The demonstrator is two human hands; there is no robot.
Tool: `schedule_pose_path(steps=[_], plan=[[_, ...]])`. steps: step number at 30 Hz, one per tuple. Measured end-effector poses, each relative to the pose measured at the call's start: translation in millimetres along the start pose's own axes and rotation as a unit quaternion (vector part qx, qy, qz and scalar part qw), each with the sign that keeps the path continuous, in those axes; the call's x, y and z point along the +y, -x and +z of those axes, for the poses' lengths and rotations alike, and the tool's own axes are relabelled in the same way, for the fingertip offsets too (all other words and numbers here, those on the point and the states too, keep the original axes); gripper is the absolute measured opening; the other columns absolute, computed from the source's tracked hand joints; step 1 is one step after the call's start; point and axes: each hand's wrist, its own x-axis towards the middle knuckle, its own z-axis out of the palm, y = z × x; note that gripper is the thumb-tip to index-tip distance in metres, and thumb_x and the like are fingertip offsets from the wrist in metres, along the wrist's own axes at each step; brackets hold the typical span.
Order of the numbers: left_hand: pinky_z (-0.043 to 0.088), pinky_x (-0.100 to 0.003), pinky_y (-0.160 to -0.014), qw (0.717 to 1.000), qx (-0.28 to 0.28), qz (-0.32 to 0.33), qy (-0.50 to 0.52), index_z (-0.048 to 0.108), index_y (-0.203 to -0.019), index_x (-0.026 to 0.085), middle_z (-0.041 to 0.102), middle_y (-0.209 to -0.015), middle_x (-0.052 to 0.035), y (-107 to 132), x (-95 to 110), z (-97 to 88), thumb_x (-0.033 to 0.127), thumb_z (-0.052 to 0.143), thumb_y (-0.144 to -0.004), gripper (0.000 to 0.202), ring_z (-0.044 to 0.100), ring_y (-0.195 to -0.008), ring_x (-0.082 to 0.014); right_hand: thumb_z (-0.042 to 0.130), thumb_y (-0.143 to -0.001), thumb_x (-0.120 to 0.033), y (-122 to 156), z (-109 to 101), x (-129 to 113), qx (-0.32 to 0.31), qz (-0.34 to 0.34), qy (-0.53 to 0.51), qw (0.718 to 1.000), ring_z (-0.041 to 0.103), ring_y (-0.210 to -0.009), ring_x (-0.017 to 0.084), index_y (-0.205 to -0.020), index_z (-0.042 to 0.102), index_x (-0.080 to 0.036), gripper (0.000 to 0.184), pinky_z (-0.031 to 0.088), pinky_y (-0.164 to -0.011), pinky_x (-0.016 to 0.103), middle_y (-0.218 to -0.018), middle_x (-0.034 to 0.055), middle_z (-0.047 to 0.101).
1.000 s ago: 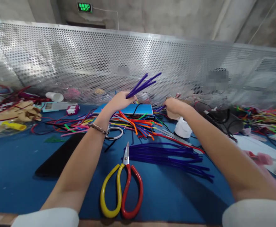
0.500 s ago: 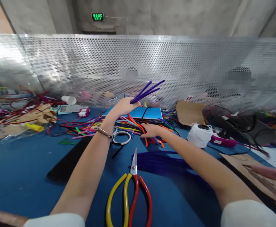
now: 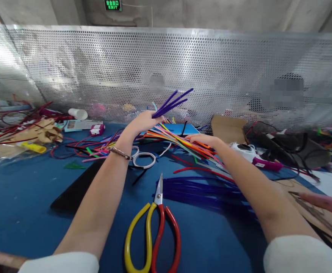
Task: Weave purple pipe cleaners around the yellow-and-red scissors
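Note:
My left hand [image 3: 146,123] is closed around several purple pipe cleaners [image 3: 174,103], whose ends point up and to the right. To its right, my right hand [image 3: 204,139] grips a loose bundle of multicoloured pipe cleaners [image 3: 183,142], orange, yellow, pink and white among them; its fingertips are partly hidden. The bundle slants from below my left hand down to my right forearm. More dark blue-purple pipe cleaners [image 3: 194,191] lie flat on the table under that forearm. Scissors [image 3: 158,197] with one yellow and one red handle lie in front of me, blades pointing away.
A perforated metal screen [image 3: 126,68] stands behind the blue table [image 3: 208,235]. White rings [image 3: 144,160] and a black piece [image 3: 76,187] lie left of centre. A blue flat item [image 3: 193,129], an open cardboard box [image 3: 229,128] and a white wrapped roll [image 3: 243,151] sit farther back.
My right hand has moved right and slightly away, drawing the multicoloured pipe cleaners along so they spread rightward. My left hand still holds the purple ones. The view has tilted down slightly.

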Motion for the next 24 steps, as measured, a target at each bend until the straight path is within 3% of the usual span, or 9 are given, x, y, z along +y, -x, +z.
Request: schedule_pose_path(steps=[5, 12, 18, 21, 24], plan=[[0.041, -0.022, -0.06, 1.0, 0.023, -0.004, 0.004, 0.07, -0.085, 0.018, 0.063, -0.068, 0.0001, 2, -6, -8.5, 0.036, 0.05, -0.078, 0.027, 0.057, -0.065, -0.0161, 0.051, -0.087, -0.032, -6, 15, 0, -0.056, 0.008, 0.044, 0.997, 0.058, -0.093, 0.018, -0.11, 0.055, -0.016, 0.028, 0.05, -0.078, 0.038, -0.111, 0.0066, 0.057], [0.039, -0.022, -0.059, 0.999, 0.048, -0.004, 0.021, 0.068, -0.086, 0.016, 0.064, -0.073, -0.0021, 0, -19, -13.3, 0.034, 0.05, -0.078, 0.027, 0.056, -0.064, -0.0149, 0.05, -0.087, -0.032, -11, 35, -45, 0.043, -0.008, 0.111, 0.993, 0.055, -0.101, 0.02, -0.118, 0.05, -0.018, 0.034, 0.047, -0.084, 0.043, -0.12, 0.0087, 0.052], [0.037, -0.023, -0.054, 0.999, 0.047, -0.01, 0.016, 0.068, -0.087, 0.016, 0.06, -0.063, -0.0009, 2, -17, -15.7, 0.034, 0.049, -0.077, 0.028, 0.053, -0.057, -0.0147, 0.051, -0.087, -0.033, -10, 55, -68, 0.067, 0.008, 0.134, 0.989, 0.056, -0.097, 0.02, -0.116, 0.051, -0.017, 0.034, 0.048, -0.081, 0.041, -0.115, 0.0082, 0.055], [0.038, -0.022, -0.056, 0.999, 0.051, -0.011, 0.006, 0.069, -0.086, 0.017, 0.06, -0.064, 0.0001, 2, -17, -16.3, 0.033, 0.05, -0.077, 0.026, 0.054, -0.058, -0.0145, 0.051, -0.087, -0.032, -14, 50, -64, 0.091, 0.029, 0.133, 0.987, 0.057, -0.095, 0.019, -0.115, 0.052, -0.017, 0.032, 0.049, -0.08, 0.04, -0.114, 0.0079, 0.055], [0.039, -0.022, -0.058, 0.998, 0.06, -0.02, -0.007, 0.068, -0.082, 0.017, 0.06, -0.064, 0.0004, 1, -21, -15.2, 0.035, 0.053, -0.077, 0.024, 0.055, -0.061, -0.0154, 0.051, -0.087, -0.032, -21, 28, -53, 0.135, 0.054, 0.124, 0.981, 0.057, -0.095, 0.019, -0.114, 0.052, -0.017, 0.031, 0.049, -0.08, 0.04, -0.114, 0.0077, 0.055]])
